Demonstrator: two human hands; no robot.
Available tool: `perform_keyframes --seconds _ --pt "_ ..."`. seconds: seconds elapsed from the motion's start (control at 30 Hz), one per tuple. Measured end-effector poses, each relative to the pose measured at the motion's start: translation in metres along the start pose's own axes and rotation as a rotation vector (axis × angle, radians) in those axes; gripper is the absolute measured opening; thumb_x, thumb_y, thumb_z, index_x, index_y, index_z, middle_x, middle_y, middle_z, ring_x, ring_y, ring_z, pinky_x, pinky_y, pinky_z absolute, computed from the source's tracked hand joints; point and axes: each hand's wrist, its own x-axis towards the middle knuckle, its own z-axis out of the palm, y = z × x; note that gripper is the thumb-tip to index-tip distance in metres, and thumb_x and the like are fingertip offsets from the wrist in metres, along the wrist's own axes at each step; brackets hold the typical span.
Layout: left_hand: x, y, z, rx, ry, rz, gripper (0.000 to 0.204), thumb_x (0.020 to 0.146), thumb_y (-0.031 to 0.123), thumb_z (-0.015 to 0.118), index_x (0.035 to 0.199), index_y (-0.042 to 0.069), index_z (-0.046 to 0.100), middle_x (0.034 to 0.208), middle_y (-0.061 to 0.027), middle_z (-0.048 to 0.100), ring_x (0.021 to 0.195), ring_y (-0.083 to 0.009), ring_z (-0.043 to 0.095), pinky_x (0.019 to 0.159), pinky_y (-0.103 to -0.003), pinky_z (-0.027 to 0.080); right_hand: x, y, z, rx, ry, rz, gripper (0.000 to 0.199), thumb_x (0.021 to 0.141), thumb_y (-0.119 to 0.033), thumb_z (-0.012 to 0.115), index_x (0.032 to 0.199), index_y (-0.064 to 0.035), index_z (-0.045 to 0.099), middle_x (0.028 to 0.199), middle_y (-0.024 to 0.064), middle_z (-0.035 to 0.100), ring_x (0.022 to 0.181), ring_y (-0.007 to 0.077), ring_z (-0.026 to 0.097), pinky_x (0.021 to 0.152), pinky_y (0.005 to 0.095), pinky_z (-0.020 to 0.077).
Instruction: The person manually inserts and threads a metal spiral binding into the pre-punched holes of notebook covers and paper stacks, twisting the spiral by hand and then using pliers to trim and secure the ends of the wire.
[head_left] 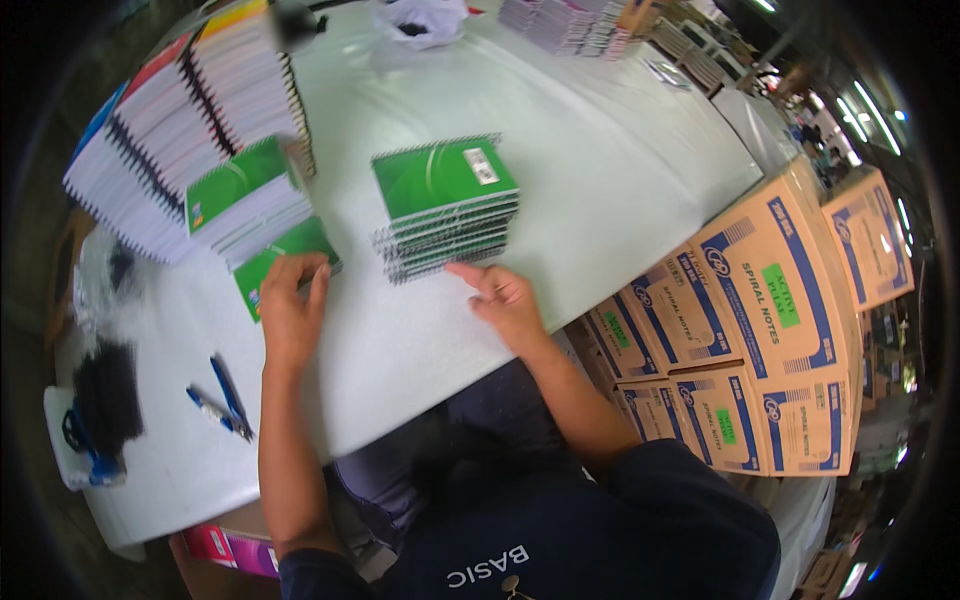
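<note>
My left hand point(291, 305) is closed at the near edge of a green spiral notebook point(305, 238), its fingers curled over the cover and partly hidden. That notebook lies under or against a leaning pile of green notebooks point(240, 185); which of the two I cannot tell. In front of me stands a stack of several green spiral notebooks point(430, 185), covers up, with a white label on the top one. Beside its near lower edge is my right hand point(508, 305), index finger stretched toward the bottom notebooks, fingers apart and holding nothing.
Tall piles of spiral-bound books point(160, 130) stand at the far left. Blue-handled pliers point(228, 400) and a bundle of black binding wires point(108, 390) lie at the near left. Cardboard boxes point(770, 280) are stacked right of the table point(600, 190). A white plastic bag point(425, 22) sits at the back.
</note>
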Motion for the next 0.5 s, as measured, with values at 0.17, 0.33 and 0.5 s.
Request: perform_keyframes --seconds 0.17,0.33,0.5 --pt "-0.002 -0.005 -0.006 -0.017 0.026 0.002 0.009 0.079 0.003 0.063 0.088 0.000 0.063 0.084 -0.0140 0.061 0.077 -0.0265 0.060 0.072 -0.034 0.048 0.007 -0.007 -0.015 0.505 0.013 0.136 0.024 0.077 0.010 0.048 0.070 -0.0108 0.040 0.130 0.0228 0.048 0.124 0.0374 0.043 0.099 0.0525 0.0379" --pt "-0.002 -0.002 -0.003 -0.001 0.026 0.019 0.009 0.079 0.003 0.063 0.088 -0.001 0.063 0.085 -0.0142 0.061 0.077 -0.0270 0.060 0.073 -0.033 0.048 0.006 -0.008 -0.017 0.495 0.026 0.155 0.024 0.079 0.010 0.048 0.070 -0.0110 0.041 0.129 0.0236 0.048 0.123 0.0373 0.044 0.099 0.0533 0.0389" --pt "-0.004 -0.003 -0.003 -0.017 0.021 -0.017 0.010 0.079 0.003 0.063 0.089 -0.001 0.063 0.086 -0.0146 0.061 0.078 -0.0268 0.060 0.074 -0.032 0.048 0.006 -0.003 -0.009 0.307 0.020 0.134 0.026 0.078 0.013 0.047 0.070 -0.0106 0.040 0.127 0.0239 0.050 0.121 0.0351 0.047 0.098 0.0492 0.0406"
